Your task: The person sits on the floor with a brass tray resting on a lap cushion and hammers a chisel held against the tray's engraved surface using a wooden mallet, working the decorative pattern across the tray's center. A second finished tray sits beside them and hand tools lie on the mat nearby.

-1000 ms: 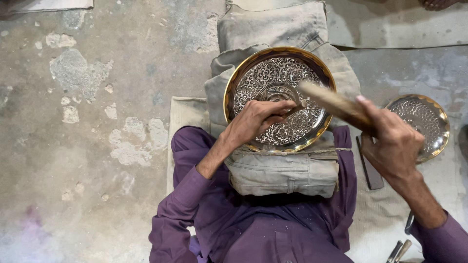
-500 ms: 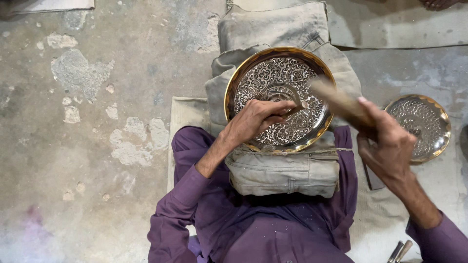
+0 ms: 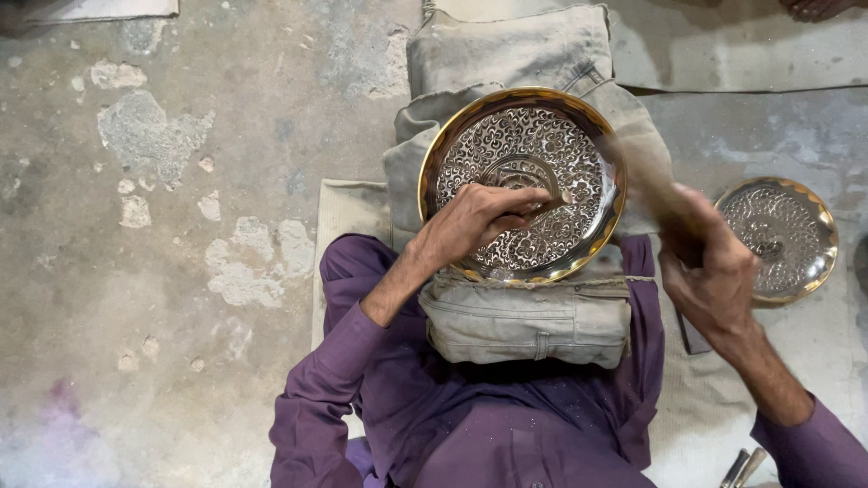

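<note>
A large round brass plate (image 3: 579, 131) with dense engraved patterns rests on a grey cloth bag (image 3: 529, 321) in my lap. My left hand (image 3: 475, 221) lies on the plate, fingers closed on a thin metal chisel (image 3: 547, 203) whose tip touches the plate's centre. My right hand (image 3: 710, 262) is to the right of the plate, gripping a wooden mallet (image 3: 633, 167) that is blurred with motion and angled toward the chisel.
A smaller engraved brass plate (image 3: 782, 235) sits on the mat at the right. Metal tools (image 3: 741, 468) lie at the bottom right, and a dark flat tool (image 3: 692, 334) lies by my right wrist. Cracked concrete floor (image 3: 154, 226) spreads to the left.
My right hand has swung the mallet down and in toward the chisel; it is now blurred. The left hand and the plate have stayed put.
</note>
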